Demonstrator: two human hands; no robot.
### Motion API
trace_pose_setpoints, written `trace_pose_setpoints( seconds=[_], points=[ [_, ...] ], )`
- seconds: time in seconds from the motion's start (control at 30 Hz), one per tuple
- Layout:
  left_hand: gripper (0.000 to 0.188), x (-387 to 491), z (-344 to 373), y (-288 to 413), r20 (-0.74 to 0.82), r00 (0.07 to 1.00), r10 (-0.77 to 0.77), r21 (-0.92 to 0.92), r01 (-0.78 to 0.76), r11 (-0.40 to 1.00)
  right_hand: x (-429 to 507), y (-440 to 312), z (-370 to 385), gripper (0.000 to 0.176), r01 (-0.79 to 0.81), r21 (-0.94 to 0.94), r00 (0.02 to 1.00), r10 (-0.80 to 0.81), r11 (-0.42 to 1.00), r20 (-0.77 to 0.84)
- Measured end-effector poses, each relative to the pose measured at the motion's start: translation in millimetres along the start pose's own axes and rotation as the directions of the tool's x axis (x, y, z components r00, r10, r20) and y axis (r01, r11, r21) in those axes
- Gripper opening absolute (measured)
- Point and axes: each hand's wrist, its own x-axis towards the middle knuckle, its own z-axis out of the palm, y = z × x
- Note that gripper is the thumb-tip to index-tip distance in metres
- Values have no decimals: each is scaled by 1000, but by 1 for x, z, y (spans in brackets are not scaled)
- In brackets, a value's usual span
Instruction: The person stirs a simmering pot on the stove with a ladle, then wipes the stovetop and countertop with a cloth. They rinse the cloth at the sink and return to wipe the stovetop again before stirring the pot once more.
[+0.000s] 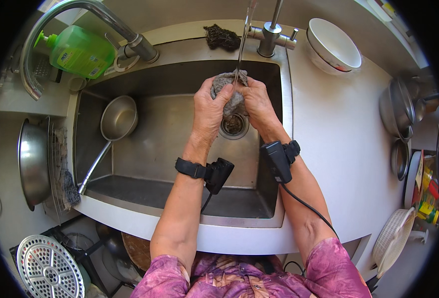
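A wet grey cloth [235, 102] is bunched between my two hands over the back right of the stainless steel sink [160, 149]. My left hand [210, 104] grips its left side, thumb laid across the front. On the other side my right hand [258, 100] clasps it with curled fingers. A thin stream of water [242, 44] falls onto the cloth from above. Just below the cloth sits the drain strainer [234, 126], partly covered by it. Each wrist wears a black strapped device.
A metal ladle [119, 117] leans in the sink's left side. Behind stand a curved faucet [81, 5], a green soap bottle [83, 52], a dark scouring pad [221, 37] and a second tap [270, 39]. Stacked bowls [333, 44] stand right; a steel basin [35, 164] is left.
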Motion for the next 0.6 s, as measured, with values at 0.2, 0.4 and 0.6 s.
trace_pose_setpoints(
  seconds=[0.2, 0.4, 0.6],
  points=[
    [27, 2, 1, -10, -43, 999, 5, 102, 0, 995, -1, -4, 4, 27, -142, 25, 988, 143, 990, -54],
    [29, 1, 1, -14, -183, 981, -59, 74, 73, 995, -1, -14, 5, 46, -282, -61, 955, 274, 957, -117],
    [32, 7, -14, -8, -167, 965, -204, -86, 192, 978, -6, -14, 16, 45, -73, -144, 997, 68, 987, -38]
  ],
)
